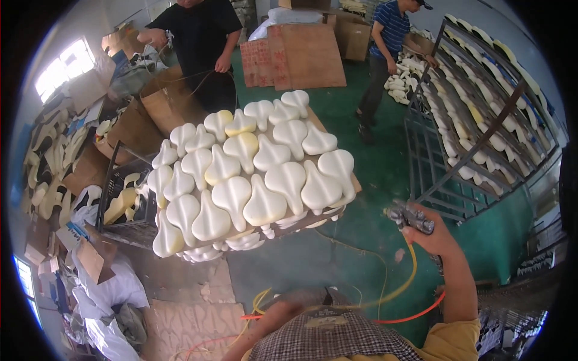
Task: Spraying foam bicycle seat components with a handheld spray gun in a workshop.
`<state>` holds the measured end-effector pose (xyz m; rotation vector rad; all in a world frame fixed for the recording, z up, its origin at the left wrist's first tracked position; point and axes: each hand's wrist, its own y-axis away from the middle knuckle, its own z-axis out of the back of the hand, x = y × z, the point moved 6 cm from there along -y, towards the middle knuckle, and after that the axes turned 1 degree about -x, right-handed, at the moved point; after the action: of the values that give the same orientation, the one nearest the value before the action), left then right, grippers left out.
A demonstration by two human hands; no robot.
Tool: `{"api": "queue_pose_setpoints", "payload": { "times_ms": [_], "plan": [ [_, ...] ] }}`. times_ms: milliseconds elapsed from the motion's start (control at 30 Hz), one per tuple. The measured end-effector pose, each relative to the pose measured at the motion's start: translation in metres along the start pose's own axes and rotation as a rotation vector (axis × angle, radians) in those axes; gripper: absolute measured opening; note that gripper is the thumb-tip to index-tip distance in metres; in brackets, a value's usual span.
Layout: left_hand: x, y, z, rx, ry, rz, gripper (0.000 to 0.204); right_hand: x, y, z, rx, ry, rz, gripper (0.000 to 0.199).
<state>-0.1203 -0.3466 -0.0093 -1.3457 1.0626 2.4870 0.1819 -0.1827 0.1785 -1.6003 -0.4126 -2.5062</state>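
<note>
My right hand (433, 231), at the right of the head view, is closed around a metal spray gun (409, 216). The gun points left, with a yellow hose (411, 271) hanging from it. Low in front of my body is my left hand (292, 299); its fingers are not clear, and yellow and orange hoses pass close by. Beyond the gun, rows of white, saddle-shaped foam pads (285, 180) lie on a board (351, 188). Some pads have a yellowish tint. More pads show on a level below. Neither hand touches the pads.
A metal rack (433, 195) full of pads slants at the right, with a person (388, 42) beside it. Another person (205, 36) stands behind the board, holding a thin hose. Cardboard boxes (162, 99), a black crate (126, 207) and white sacks (114, 289) crowd the left.
</note>
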Motion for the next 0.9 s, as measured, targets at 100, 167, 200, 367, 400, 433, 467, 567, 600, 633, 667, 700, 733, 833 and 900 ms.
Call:
{"api": "queue_pose_setpoints", "payload": {
  "times_ms": [100,167,200,367,400,433,467,567,600,633,667,700,733,833,900],
  "plan": [
    [0.050,-0.009,-0.007,0.044,-0.092,-0.170,0.026,0.019,-0.002,-0.011,-0.105,-0.077,0.077,0.046],
    [0.058,-0.008,-0.001,0.075,-0.153,-0.278,0.027,0.027,0.006,-0.024,-0.087,0.002,0.012,0.046],
    [0.064,-0.006,0.002,0.081,-0.153,-0.279,0.027,0.025,0.008,-0.031,-0.091,0.002,0.007,0.046],
    [0.037,0.007,0.034,0.093,-0.136,-0.215,0.029,0.004,0.037,-0.030,-0.172,-0.049,-0.012,0.047],
    [0.040,0.009,0.036,0.093,-0.132,-0.216,0.029,0.006,0.038,-0.032,-0.187,-0.037,-0.021,0.047],
    [0.042,0.010,0.037,0.092,-0.135,-0.219,0.028,0.018,0.040,-0.043,-0.156,-0.044,-0.074,0.047],
    [0.042,0.011,0.039,0.090,-0.137,-0.221,0.027,0.020,0.037,-0.048,-0.152,-0.042,-0.075,0.047],
    [0.027,0.021,0.052,0.063,-0.039,-0.265,0.026,0.027,0.026,-0.069,-0.069,-0.037,-0.063,0.045],
    [0.029,0.021,0.051,0.062,-0.038,-0.263,0.026,0.037,0.015,-0.073,-0.089,-0.090,-0.015,0.041],
    [0.033,0.022,0.051,0.061,-0.074,-0.269,0.025,0.048,0.002,-0.078,-0.101,-0.143,0.038,0.036],
    [0.035,0.022,0.048,0.058,-0.112,-0.277,0.025,0.052,-0.011,-0.082,-0.091,-0.145,0.043,0.036],
    [0.038,0.022,0.047,0.046,-0.111,-0.270,0.025,0.060,-0.024,-0.085,-0.095,-0.145,0.114,0.038],
    [0.043,0.019,0.045,0.089,-0.141,-0.199,0.023,0.067,-0.035,-0.084,-0.103,-0.146,0.187,0.041],
    [0.039,0.022,0.044,0.074,-0.296,-0.168,0.022,0.075,-0.058,-0.080,-0.125,-0.145,0.226,0.040],
    [0.028,0.037,0.050,0.022,-0.427,-0.196,0.022,0.079,-0.064,-0.083,-0.060,-0.134,0.205,0.040]
  ]
}}
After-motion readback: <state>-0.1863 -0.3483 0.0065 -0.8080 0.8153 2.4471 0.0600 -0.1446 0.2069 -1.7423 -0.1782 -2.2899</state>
